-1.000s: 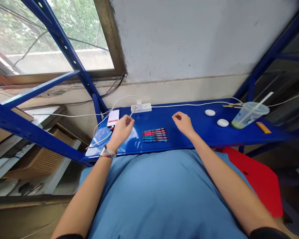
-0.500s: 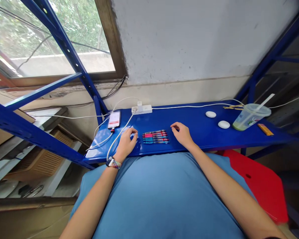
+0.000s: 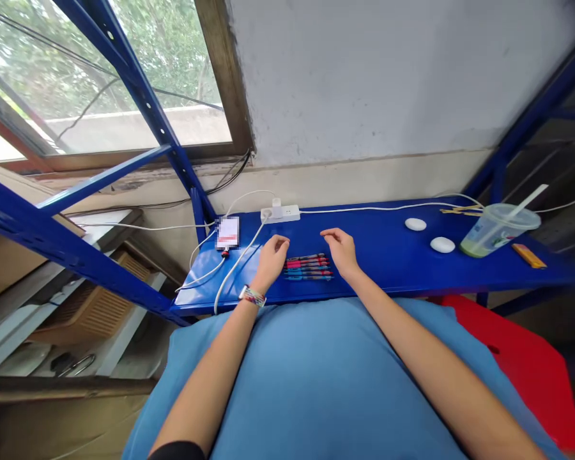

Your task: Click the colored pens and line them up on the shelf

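Several pens lie side by side in a neat stack on the blue table, with pink and red ones at the back and blue ones at the front. At their left end is my left hand, fingers curled, thumb and fingertips close together, nothing visible in it. Beyond the pens' back right corner, my right hand hovers with its fingers bent and nothing seen between them. Whether the fingertips of either hand are fully closed is hard to make out.
A phone on a cable and a power strip sit at the back left. Rightwards are two white oval objects, a plastic cup with a straw and an orange packet. A red stool stands below.
My left hand has moved right, up to the pens' left end. My right hand has shifted inward over the back right of the pens. The view has shifted slightly.
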Tool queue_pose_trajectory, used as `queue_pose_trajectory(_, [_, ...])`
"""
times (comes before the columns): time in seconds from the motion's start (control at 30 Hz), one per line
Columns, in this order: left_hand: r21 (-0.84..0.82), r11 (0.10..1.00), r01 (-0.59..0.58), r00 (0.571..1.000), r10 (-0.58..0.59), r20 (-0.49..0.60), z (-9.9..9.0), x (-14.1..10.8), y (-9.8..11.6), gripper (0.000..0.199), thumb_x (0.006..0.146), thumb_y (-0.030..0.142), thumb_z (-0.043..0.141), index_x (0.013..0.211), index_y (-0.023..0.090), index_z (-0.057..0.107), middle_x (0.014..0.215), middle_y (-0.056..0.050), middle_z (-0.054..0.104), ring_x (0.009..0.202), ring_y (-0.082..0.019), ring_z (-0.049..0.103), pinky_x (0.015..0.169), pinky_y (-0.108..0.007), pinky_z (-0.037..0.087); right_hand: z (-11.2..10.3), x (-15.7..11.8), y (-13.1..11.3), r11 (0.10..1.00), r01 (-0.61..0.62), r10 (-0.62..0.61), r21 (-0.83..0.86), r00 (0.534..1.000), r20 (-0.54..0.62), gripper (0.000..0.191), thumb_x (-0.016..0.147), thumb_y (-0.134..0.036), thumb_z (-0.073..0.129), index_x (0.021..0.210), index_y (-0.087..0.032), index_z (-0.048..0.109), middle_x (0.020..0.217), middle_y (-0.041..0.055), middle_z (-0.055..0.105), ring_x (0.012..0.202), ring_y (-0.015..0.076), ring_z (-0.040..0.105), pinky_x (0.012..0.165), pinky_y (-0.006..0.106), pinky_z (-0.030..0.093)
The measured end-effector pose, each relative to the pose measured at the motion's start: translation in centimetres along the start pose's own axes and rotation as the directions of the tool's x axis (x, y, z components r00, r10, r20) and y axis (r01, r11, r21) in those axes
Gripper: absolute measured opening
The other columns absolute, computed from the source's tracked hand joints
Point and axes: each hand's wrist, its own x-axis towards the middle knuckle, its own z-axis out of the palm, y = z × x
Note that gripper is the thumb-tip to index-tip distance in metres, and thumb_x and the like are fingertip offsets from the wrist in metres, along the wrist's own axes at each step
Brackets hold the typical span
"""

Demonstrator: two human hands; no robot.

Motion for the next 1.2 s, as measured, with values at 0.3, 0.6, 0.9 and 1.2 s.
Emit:
queue_pose_trajectory(0.3, [-0.264,0.963,-0.051,0.998,0.042,-0.040,1.9,-3.5,-2.2,0.034,0.108,0.044,0.051,0.126,0.023,0.071,0.138,-0.010,0.075,0.137,-0.027,0.065,0.120,-0.042,0.048,-0.7,-3.8,1.3,0.999,-0.026,0.024,0.018,0.993,0.113,0.037,0.089,-0.041,0.061,0.114,-0.026,0.084,0.132,0.0071,0.082,0.124,0.0321,0.073,0.114,0.049,0.052])
queue_pose_trajectory(0.6, [-0.290,0.957,-0.023,1.000,0.028,0.011,2.6,-3.9,-3.5,0.034,0.112,0.041,0.043,0.130,0.025,0.068,0.149,-0.008,0.070,0.142,-0.023,0.063,0.120,-0.039,0.050,-0.7,-4.3,1.3,0.997,-0.055,0.044,0.051,0.981,0.186,0.033,0.091,-0.034,0.057,0.111,-0.026,0.082,0.137,0.0062,0.080,0.136,0.0310,0.069,0.121,0.051,0.050])
queue_pose_trajectory(0.9, [-0.174,0.984,-0.038,0.999,0.040,0.009,2.3,-4.8,-2.6,0.031,0.112,0.037,0.044,0.126,0.024,0.068,0.142,-0.008,0.074,0.133,-0.024,0.069,0.114,-0.040,0.054,-0.7,-5.4,1.1,0.999,0.024,-0.018,-0.031,0.985,0.171,0.027,0.092,-0.027,0.056,0.104,-0.026,0.080,0.129,0.0081,0.082,0.136,0.0321,0.069,0.122,0.054,0.049])
queue_pose_trajectory(1.2, [0.088,0.951,-0.295,0.954,0.299,-0.036,1.2,-6.5,-1.0,0.017,0.105,0.021,0.051,0.114,0.024,0.066,0.131,-0.011,0.074,0.145,-0.030,0.059,0.126,-0.055,0.043,-2.6,-7.6,-1.1,0.762,0.616,-0.446,-0.202,0.724,0.526,0.014,0.091,-0.015,0.072,0.087,-0.027,0.079,0.132,0.0100,0.077,0.145,0.0370,0.058,0.121,0.063,0.051])
